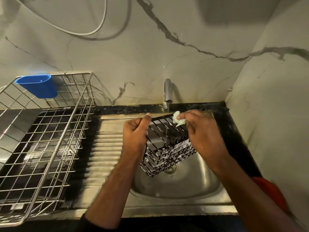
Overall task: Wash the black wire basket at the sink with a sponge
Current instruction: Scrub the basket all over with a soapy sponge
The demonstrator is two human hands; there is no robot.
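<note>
- Head view: left hand (133, 133) grips the soapy black wire basket (167, 148) over the sink (192, 186).
- Right hand (199, 129) pinches the sponge (178, 118) at its rim, under the tap (167, 92) stream.
- Suds could let the basket slip.

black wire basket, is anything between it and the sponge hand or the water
Nothing visible. The right hand presses the pale soapy sponge straight onto the black wire basket, gripped by the left hand. The steel tap's thin stream falls unobstructed onto its wires.
</note>
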